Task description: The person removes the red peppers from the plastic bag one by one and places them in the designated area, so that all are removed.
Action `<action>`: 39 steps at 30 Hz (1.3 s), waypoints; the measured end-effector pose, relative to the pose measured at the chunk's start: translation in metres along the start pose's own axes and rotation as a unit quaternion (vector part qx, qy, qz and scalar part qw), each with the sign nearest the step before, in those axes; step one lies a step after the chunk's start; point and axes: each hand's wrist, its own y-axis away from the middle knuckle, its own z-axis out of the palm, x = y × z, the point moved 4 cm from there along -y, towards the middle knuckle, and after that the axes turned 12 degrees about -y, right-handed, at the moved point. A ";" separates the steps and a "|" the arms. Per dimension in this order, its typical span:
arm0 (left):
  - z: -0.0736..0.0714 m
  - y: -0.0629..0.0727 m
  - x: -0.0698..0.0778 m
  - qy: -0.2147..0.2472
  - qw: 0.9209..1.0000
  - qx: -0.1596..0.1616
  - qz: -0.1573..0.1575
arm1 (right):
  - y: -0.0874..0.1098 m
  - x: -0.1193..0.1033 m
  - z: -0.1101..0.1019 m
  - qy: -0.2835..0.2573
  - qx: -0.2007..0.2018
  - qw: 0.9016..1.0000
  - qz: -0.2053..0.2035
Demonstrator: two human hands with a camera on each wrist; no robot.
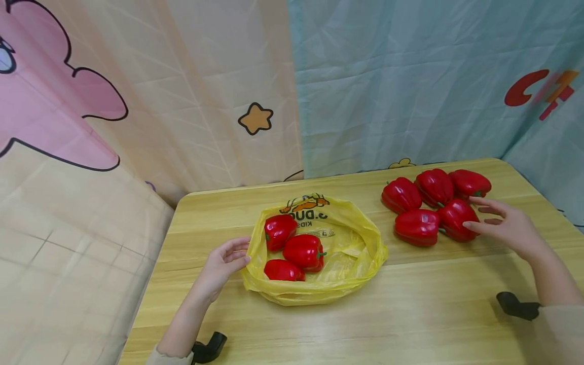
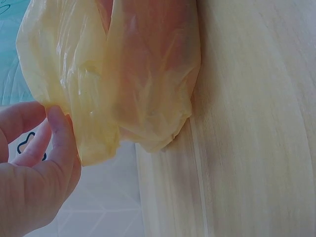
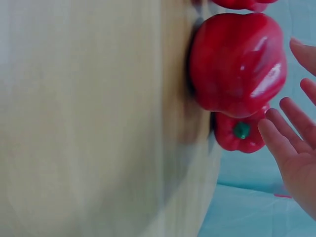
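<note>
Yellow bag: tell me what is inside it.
Three red peppers lie inside the yellow bag, toward its left side. Its near rim hides part of the nearest pepper. Whatever is under the peppers is covered and cannot be seen.

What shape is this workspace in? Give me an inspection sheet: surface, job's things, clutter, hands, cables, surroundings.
Surface: light wood-grain table.
Job's things: open yellow bag with three red peppers visible inside; five loose peppers grouped to its right.
Clutter: nothing seen.
Hands: left hand pinches the bag's edge; right hand is at the loose peppers, fingers apart, gripping none.
Cables: nothing seen.
Surroundings: printed fabric behind the table and at both sides.
</note>
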 end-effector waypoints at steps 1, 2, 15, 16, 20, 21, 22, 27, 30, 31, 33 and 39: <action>0.000 0.000 0.000 0.000 1.000 0.000 -0.001 | 0.000 -0.002 -0.001 -0.005 0.001 1.000 -0.003; 0.000 0.000 0.000 0.000 1.000 0.000 -0.001 | 0.000 -0.004 -0.002 -0.008 0.004 1.000 -0.006; 0.001 0.000 0.001 -0.004 1.000 0.000 0.004 | -0.006 -0.055 0.010 -0.008 -0.009 0.999 -0.032; 0.001 0.000 0.001 -0.003 1.000 0.000 0.004 | -0.007 -0.060 0.013 -0.007 -0.013 0.999 -0.036; 0.001 0.000 0.001 -0.004 1.000 -0.001 0.006 | -0.010 -0.082 0.025 -0.015 -0.027 0.998 -0.056; 0.001 0.000 0.001 -0.004 1.000 -0.001 0.006 | -0.011 -0.088 0.029 -0.021 -0.030 0.997 -0.062; 0.001 0.000 0.001 -0.004 1.000 -0.002 0.006 | -0.012 -0.094 0.032 -0.026 -0.033 0.997 -0.068; 0.001 0.000 0.003 -0.006 1.000 -0.001 0.004 | -0.018 -0.122 0.051 -0.051 -0.053 0.992 -0.098; 0.001 0.000 0.003 -0.007 1.000 -0.001 0.004 | -0.022 -0.136 0.064 -0.055 -0.068 0.991 -0.104; 0.001 0.000 0.003 -0.007 1.000 -0.001 0.004 | -0.023 -0.140 0.069 -0.054 -0.074 0.990 -0.103; 0.001 0.000 0.004 -0.006 1.000 0.000 0.003 | -0.027 -0.148 0.078 -0.055 -0.087 0.989 -0.107; 0.001 0.001 0.004 -0.002 1.000 0.000 0.005 | -0.035 -0.168 0.105 -0.071 -0.149 0.974 -0.155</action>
